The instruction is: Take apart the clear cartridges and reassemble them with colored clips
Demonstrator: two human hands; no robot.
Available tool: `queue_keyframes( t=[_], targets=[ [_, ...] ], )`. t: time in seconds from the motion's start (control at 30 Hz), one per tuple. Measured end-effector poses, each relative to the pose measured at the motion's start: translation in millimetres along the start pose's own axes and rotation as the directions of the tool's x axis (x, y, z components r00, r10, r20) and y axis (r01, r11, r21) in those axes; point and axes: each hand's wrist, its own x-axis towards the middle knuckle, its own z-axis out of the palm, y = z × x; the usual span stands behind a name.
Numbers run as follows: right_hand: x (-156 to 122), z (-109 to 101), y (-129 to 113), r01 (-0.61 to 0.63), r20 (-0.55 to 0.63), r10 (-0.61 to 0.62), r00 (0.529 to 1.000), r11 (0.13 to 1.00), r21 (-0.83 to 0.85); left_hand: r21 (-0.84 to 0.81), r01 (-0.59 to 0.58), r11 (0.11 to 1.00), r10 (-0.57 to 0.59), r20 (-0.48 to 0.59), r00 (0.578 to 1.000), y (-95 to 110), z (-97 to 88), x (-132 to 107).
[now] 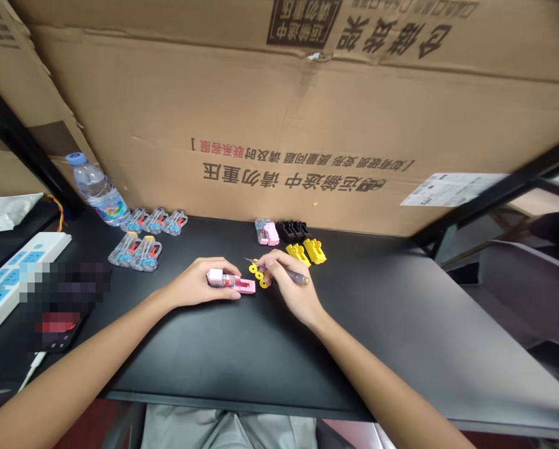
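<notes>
Our left hand (193, 284) grips a pink and clear plastic case (226, 280) on the black table (354, 324). Our right hand (289, 287) pinches a thin screwdriver with a clear handle (294, 276), just beside little yellow rings (259, 274). Nearby, clear plastic cases (141, 240) hold blue and red bits.

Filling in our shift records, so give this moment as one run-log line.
left hand: pink-and-clear plastic assembly | right hand: slim clear-handled screwdriver | nearby: yellow plastic rings

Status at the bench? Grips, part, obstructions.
Left grip shut on pink-and-clear plastic assembly. Right grip shut on precision screwdriver. Yellow plastic rings lie between the grips.
</notes>
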Motion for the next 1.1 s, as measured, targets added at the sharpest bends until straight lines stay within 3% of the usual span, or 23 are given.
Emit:
queue_keyframes(
  t=[0.3,0.53,0.87,1.1],
  targets=[
    [0.0,-9.1,-2.9,-0.029,0.220,0.017,0.975,0.998,0.051,-0.059,0.129,0.990,-0.128,0.017,0.992,-6.0,0.5,0.6],
    [1.2,-9.4,-6.4,0.038,0.253,-0.038,0.967,0.999,0.008,-0.226,0.149,0.963,-0.138,0.063,0.988,-7.7,-0.1,1.1],
    [6.0,-19.1,-4.8,0.157,0.390,-0.140,0.910,0.988,-0.012,-0.294,0.188,0.937,-0.165,0.102,0.981,-11.8,0.1,1.3],
    [8.3,-26.2,0.0,0.179,0.377,-0.161,0.912,0.984,-0.013,-0.303,0.196,0.933,-0.171,0.109,0.979,-11.6,-0.2,1.0]
  ],
)
